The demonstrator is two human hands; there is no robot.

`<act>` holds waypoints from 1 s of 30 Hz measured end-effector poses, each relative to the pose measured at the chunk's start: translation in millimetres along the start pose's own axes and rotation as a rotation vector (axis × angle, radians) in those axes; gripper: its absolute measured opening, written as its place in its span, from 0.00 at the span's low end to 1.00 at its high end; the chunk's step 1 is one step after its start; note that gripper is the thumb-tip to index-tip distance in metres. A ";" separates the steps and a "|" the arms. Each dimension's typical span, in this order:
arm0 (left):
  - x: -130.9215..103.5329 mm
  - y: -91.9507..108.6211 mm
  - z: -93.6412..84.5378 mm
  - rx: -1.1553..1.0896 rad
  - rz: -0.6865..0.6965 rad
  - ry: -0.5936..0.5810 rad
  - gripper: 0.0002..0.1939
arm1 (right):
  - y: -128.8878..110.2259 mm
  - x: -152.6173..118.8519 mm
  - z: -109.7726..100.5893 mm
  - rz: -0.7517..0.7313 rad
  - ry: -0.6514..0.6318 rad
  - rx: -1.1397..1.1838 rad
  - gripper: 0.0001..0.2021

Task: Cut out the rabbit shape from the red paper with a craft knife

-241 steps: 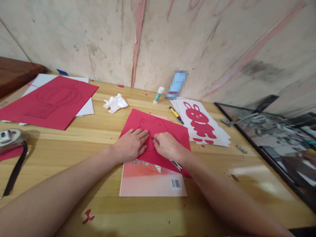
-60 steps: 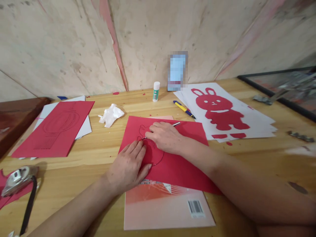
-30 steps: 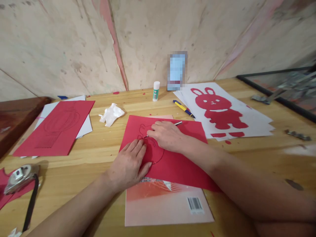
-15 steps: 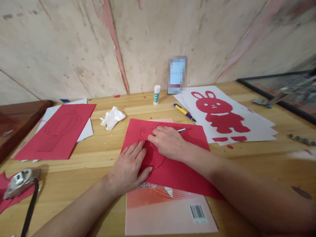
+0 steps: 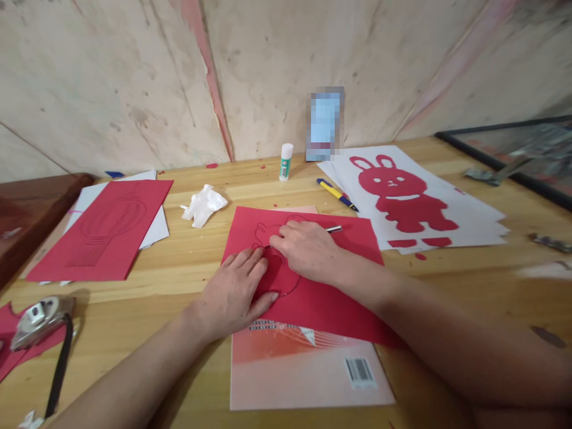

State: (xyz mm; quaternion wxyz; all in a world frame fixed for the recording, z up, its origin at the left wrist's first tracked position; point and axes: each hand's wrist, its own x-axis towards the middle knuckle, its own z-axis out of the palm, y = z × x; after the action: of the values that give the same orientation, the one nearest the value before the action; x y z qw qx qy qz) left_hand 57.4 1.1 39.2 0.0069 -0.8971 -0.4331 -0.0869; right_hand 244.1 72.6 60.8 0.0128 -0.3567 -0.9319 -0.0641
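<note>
A red sheet of paper (image 5: 335, 298) with a dark line drawing on it lies at the centre, over a pale pink and orange booklet (image 5: 308, 381) with a barcode. My left hand (image 5: 239, 286) rests flat on the sheet's left side, fingers stretched out and thumb apart, holding nothing. Closed around a slim silver craft knife (image 5: 333, 229), my right hand (image 5: 304, 247) presses on the upper part of the drawing. The knife's rear end sticks out to the right; most of it is hidden by the hand. Its tip is close to my left fingertips.
Left are a red sheet with a lantern drawing (image 5: 111, 232) and a tape measure (image 5: 42, 322). Behind stand crumpled tissue (image 5: 204, 205), a glue stick (image 5: 286, 162) and a blurred phone (image 5: 325, 124). A yellow-blue pen (image 5: 337, 195) lies beside white paper bearing a red rabbit cutout (image 5: 393, 185).
The whole view has shifted slightly, with things on the table sitting a little higher. Both hands keep nearly the same place on the red sheet.
</note>
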 end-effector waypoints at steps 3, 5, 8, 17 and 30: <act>0.2 -0.1 0.5 0.010 0.015 0.012 0.25 | -0.1 -1.0 -2.1 0.013 -0.019 0.001 0.11; 0.4 -0.3 1.4 0.010 0.019 0.016 0.26 | 0.0 -1.5 -3.5 0.021 -0.030 0.000 0.11; 0.4 -0.8 2.8 0.008 0.022 0.015 0.26 | 0.1 -2.0 -4.2 0.029 -0.042 0.005 0.11; 0.7 -0.8 0.9 -0.018 0.020 0.000 0.26 | -3.7 -4.1 -7.9 0.071 -0.066 0.018 0.11; 1.2 -0.2 1.0 0.016 0.028 0.001 0.26 | -7.6 -7.3 -10.3 0.119 -0.103 0.014 0.13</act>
State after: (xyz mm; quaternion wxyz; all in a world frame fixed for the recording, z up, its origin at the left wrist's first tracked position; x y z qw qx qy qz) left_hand 58.1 2.2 38.3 0.0156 -0.9030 -0.4212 -0.0836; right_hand 244.2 60.9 69.7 -0.0290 -0.4144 -0.9088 -0.0381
